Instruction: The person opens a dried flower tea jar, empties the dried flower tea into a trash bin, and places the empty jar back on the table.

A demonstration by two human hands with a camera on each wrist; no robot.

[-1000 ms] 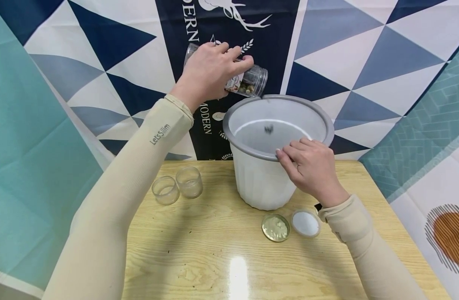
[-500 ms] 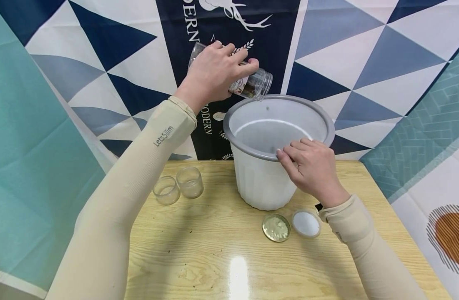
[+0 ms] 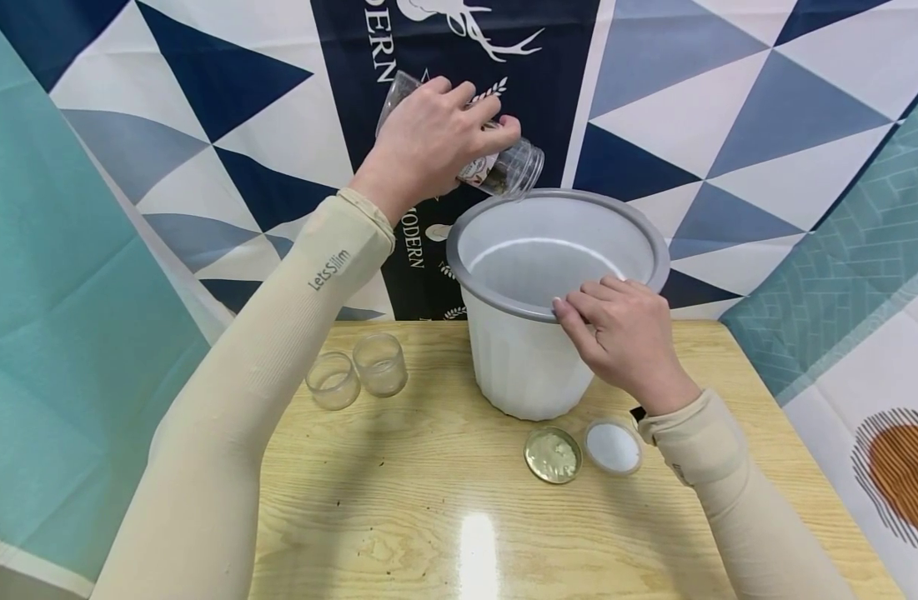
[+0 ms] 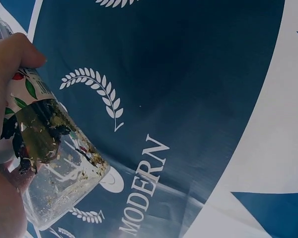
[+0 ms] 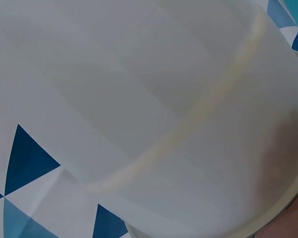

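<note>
My left hand (image 3: 439, 137) grips a clear plastic jar (image 3: 522, 168) with a printed label, tilted so its mouth hangs over the left back rim of a white bucket (image 3: 529, 367). Dark dried leaves (image 4: 22, 141) and small yellowish bits show inside the jar in the left wrist view, some stuck near its base. My right hand (image 3: 624, 333) holds the bucket's grey rim at the front right, fingers curled over the edge. The bucket stands upright; the part of its floor behind the front wall is hidden. In the right wrist view its pale inner wall (image 5: 139, 89) fills most of the frame.
Two clear empty-looking cups (image 3: 379, 365) stand at the table's back left. In front of the bucket lie a gold-coloured lid (image 3: 552, 456) and a white round lid (image 3: 613, 447). A patterned cloth (image 3: 263, 75) hangs right behind the wooden table (image 3: 398, 517).
The jar has moved slightly right and its base has risen, tipping it more steeply. Dark bits seen falling into the bucket earlier are no longer in the air. My right hand has stayed put.
</note>
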